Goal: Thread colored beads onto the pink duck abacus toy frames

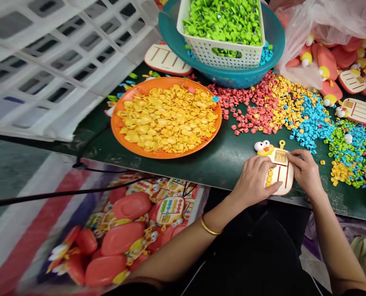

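Note:
A cream toy board [283,176] with a cartoon duck head [264,148], dark red slots and a small picture panel lies at the table's front edge. Several yellow pieces [269,177] sit in its left slot. My left hand [253,177] grips the board's left side, fingers bent over the slot and thumb across the lower face. On the upper right edge, my right hand [307,170] closes its thumb and fingertips against the board; whether a small piece is between them is hidden. Loose blue beads [314,119] lie just beyond the right hand.
An orange plate [116,123] of yellow discs stands to the left. Behind, a white basket [198,49] of green pieces rests in a teal basin [167,31]. Red beads [253,107] and finished-looking boards [357,110] spread rightward. A white crate [59,119] borders the left.

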`<state>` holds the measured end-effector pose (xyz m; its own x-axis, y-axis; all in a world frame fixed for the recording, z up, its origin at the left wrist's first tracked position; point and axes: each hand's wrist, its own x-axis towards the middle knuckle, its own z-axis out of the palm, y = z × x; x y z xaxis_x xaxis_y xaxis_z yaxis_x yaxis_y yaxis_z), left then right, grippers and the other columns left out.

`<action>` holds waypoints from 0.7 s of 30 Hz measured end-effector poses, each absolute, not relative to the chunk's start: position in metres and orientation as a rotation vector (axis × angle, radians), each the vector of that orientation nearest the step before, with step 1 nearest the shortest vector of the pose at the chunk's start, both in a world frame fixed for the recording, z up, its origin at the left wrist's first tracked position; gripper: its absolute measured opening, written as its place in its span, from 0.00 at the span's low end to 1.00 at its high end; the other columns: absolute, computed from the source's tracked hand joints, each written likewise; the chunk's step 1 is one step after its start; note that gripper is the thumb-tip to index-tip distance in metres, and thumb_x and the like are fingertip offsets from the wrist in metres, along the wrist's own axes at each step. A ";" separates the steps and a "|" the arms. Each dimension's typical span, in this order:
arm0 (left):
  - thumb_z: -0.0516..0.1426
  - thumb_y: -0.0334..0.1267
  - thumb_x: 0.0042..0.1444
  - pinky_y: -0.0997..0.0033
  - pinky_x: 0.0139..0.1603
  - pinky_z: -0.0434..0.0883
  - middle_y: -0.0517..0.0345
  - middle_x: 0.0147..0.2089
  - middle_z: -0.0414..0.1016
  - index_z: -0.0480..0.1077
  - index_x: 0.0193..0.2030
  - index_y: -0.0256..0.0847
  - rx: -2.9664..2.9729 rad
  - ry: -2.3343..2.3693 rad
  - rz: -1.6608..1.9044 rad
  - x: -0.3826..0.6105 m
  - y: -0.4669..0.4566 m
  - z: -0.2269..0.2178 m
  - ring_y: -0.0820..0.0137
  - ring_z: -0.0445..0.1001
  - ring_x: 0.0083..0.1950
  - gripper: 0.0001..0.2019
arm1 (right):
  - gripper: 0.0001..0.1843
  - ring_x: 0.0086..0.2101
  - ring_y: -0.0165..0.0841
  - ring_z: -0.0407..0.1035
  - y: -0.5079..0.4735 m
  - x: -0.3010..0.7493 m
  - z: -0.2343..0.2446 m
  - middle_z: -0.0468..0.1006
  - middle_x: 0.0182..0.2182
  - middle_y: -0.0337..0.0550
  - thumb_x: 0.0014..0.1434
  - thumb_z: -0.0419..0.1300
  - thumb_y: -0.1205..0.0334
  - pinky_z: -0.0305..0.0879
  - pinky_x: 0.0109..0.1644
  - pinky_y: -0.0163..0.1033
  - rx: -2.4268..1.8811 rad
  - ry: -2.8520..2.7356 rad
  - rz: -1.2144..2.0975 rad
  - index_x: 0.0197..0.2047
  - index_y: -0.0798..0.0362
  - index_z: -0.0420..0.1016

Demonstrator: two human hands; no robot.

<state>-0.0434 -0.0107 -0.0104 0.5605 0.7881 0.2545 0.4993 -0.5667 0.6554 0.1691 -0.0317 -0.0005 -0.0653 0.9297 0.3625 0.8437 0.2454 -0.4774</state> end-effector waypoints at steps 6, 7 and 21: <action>0.62 0.52 0.56 0.52 0.57 0.65 0.47 0.53 0.71 0.68 0.50 0.40 2.255 1.058 0.746 -0.042 -0.011 -0.011 0.55 0.65 0.56 0.21 | 0.13 0.39 0.37 0.69 -0.050 0.159 0.006 0.77 0.35 0.44 0.66 0.56 0.66 0.71 0.42 0.44 -1.537 -1.941 0.252 0.45 0.45 0.81; 0.62 0.52 0.57 0.52 0.57 0.65 0.47 0.53 0.71 0.68 0.50 0.40 2.259 1.052 0.750 -0.042 -0.011 -0.013 0.55 0.65 0.56 0.21 | 0.13 0.39 0.36 0.69 -0.053 0.154 0.006 0.77 0.35 0.44 0.66 0.56 0.66 0.71 0.42 0.44 -1.499 -1.941 0.296 0.45 0.45 0.81; 0.54 0.41 0.63 0.46 0.69 0.49 0.56 0.64 0.72 0.66 0.65 0.50 2.461 0.850 0.649 -0.035 -0.005 0.005 0.56 0.66 0.64 0.22 | 0.10 0.33 0.34 0.69 -0.011 0.146 0.000 0.76 0.28 0.41 0.60 0.64 0.55 0.67 0.39 0.41 -1.712 -1.436 0.303 0.29 0.50 0.79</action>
<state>-0.0348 -0.0051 0.0046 0.6986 0.6580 0.2809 0.4441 -0.7066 0.5509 0.1462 -0.0115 0.0000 0.3084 0.8932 0.3271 0.6850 0.0301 -0.7279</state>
